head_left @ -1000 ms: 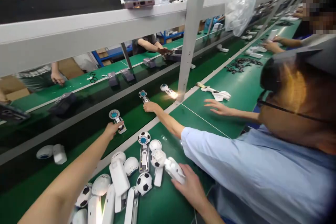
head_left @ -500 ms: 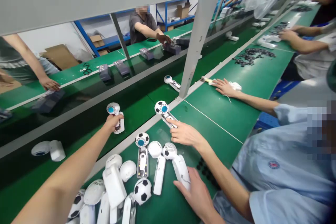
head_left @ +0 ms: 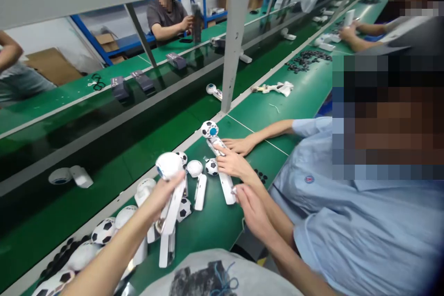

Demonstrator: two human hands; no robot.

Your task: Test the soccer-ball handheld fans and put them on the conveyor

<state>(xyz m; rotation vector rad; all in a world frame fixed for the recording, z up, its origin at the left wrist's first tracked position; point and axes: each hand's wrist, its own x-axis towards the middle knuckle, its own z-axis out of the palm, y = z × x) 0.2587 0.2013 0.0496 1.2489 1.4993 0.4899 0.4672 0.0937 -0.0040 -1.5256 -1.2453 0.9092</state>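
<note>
My left hand [head_left: 168, 192] is wrapped round a white handheld fan [head_left: 169, 165] with a ball-shaped head, lifted above the other fans. With its fingertips pinched together, my right hand [head_left: 251, 208] is at the lower end of a white fan handle [head_left: 227, 189] on the bench. Something small and whitish shows at those fingertips, too small to name. Just beyond, a co-worker's hand [head_left: 232, 162] is on a football-patterned fan [head_left: 210, 129] with a blue centre. The co-worker's other hand [head_left: 241, 145] lies beside it.
Several fans, including a football-patterned one [head_left: 104, 230], crowd the near bench. A lone fan [head_left: 81, 176] lies on the green conveyor [head_left: 138, 148]. A metal post [head_left: 232, 41] rises at the bench edge. Small black parts [head_left: 307, 60] and a white bundle [head_left: 282, 88] lie farther right.
My left hand has come back from over the conveyor and now holds a white fan above the pile. My right hand has left its grip round a fan handle and is pinched. The co-worker's far hand has moved nearer.
</note>
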